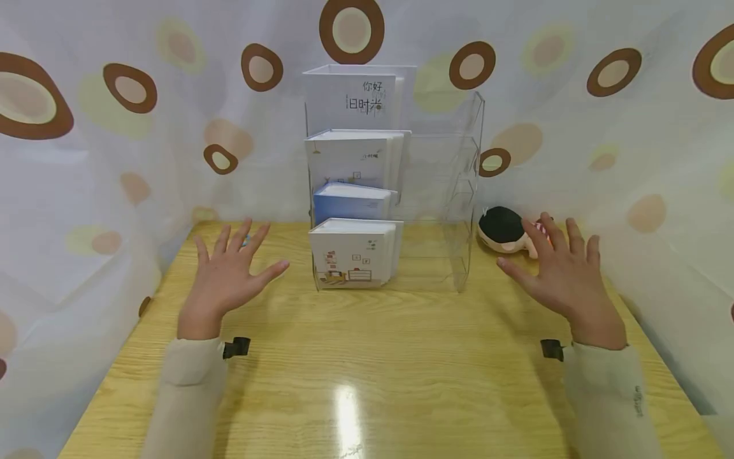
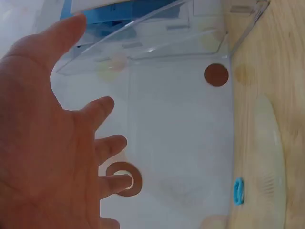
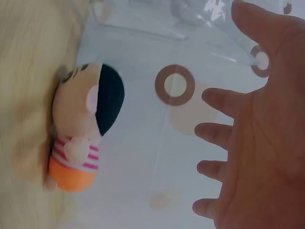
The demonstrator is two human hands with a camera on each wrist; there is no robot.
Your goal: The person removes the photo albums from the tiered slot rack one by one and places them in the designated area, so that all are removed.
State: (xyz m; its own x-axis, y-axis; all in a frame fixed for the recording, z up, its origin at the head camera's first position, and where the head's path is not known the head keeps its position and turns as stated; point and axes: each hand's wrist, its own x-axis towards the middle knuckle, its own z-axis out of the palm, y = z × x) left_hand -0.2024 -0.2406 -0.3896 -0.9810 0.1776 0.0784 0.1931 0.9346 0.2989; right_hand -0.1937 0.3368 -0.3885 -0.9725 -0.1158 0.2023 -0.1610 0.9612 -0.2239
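Observation:
My left hand [image 1: 226,277] is held over the left side of the table with its fingers spread, holding nothing. On the right, my right hand [image 1: 568,280] hovers with spread fingers, also holding nothing, and overlaps a plush doll [image 1: 501,226] in the head view. The right wrist view shows the doll [image 3: 76,124] with black hair, a striped top and orange bottoms. Between the hands stands a clear tiered rack [image 1: 436,255]. White booklets [image 1: 350,255] and a blue booklet [image 1: 350,205] sit in the left part of its tiers.
A small blue ring-shaped item [image 2: 238,192] and a pale, long curved object [image 2: 270,157] lie on the table beyond my left hand. The wooden table [image 1: 390,344] backs onto a white curtain [image 1: 275,127] printed with brown rings, which also hangs along both sides.

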